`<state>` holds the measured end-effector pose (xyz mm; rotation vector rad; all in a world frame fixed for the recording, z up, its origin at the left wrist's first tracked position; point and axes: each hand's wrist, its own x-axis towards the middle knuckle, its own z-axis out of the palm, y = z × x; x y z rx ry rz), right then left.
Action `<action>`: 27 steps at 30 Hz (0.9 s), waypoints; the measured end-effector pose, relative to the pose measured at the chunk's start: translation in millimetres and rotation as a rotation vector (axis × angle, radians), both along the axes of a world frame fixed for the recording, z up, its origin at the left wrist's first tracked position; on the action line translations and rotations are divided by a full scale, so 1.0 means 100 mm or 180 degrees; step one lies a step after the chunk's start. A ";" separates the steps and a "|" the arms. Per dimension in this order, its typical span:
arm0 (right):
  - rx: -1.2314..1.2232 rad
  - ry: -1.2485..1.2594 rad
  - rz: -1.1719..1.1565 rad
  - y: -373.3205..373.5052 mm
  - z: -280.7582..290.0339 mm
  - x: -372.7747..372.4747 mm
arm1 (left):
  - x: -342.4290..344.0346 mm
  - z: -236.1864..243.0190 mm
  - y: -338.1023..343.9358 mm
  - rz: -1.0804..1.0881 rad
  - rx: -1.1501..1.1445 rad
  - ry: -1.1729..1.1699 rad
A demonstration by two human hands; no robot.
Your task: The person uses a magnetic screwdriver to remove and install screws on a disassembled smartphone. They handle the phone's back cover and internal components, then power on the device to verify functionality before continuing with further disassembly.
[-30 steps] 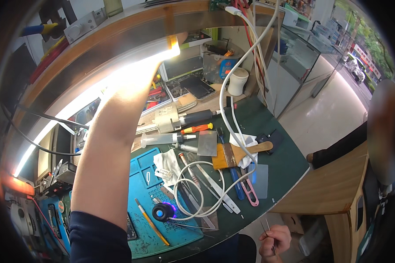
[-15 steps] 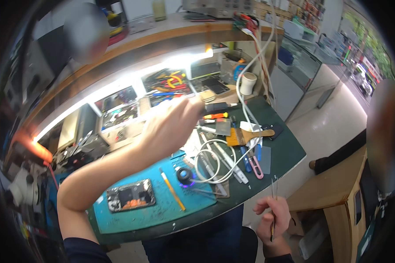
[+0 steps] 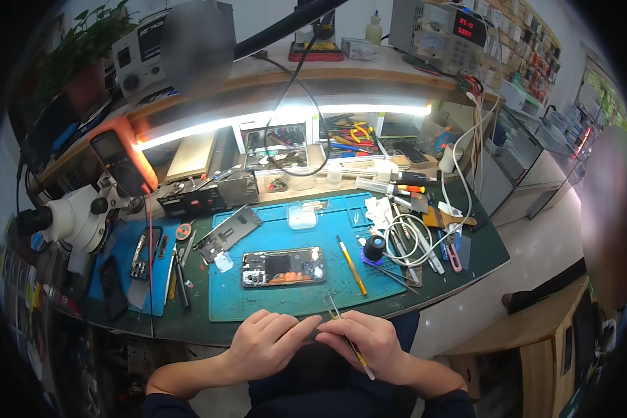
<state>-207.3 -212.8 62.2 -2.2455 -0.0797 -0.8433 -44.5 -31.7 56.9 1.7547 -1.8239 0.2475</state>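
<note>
My right hand [image 3: 370,341] grips a pair of tweezers [image 3: 355,352], its tips pointing up and away from me, just off the bench's front edge. Beside it my left hand [image 3: 268,343] is closed, its thumb and forefinger meeting close to the right hand's fingers. Anything small between those fingertips is too hidden to name. Beyond both hands an opened phone [image 3: 283,267] lies flat on the blue work mat [image 3: 258,306], its inner parts and some orange pieces showing. A yellow pen-like tool [image 3: 352,265] rests on the mat to the phone's right.
Right of the mat lie a coiled white cable [image 3: 407,240], a brush [image 3: 460,218] and a round black device [image 3: 374,247]. A grey phone panel [image 3: 228,233] lies behind the phone. At left stand a microscope [image 3: 70,219] and a multimeter [image 3: 118,164]. A black cable loop [image 3: 325,150] hangs overhead.
My left hand has come back from the tools at the far right to my front. The right hand, with the tweezers, has moved left beside it. The view has swung left.
</note>
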 end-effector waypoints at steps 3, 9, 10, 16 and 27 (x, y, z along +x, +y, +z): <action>-0.0092 0.0064 0.0136 0.08 0.00 0.05 | 0.06 -0.09 0.13 -0.0174 0.0286 0.0747; -0.0159 -0.0257 0.0753 0.12 -0.05 0.09 | 0.34 -0.03 0.36 -0.1004 0.2417 0.4645; 0.0006 -0.0064 0.0665 0.16 0.00 0.09 | 0.37 -0.03 0.40 -0.1072 0.2663 0.4973; 0.0029 0.0330 0.0652 0.20 0.04 0.12 | 0.45 -0.07 0.44 -0.1132 0.2816 0.5017; 0.0656 -0.0065 -0.0622 -0.18 -0.29 0.31 | 0.46 -0.30 0.43 -0.0861 0.0646 0.4862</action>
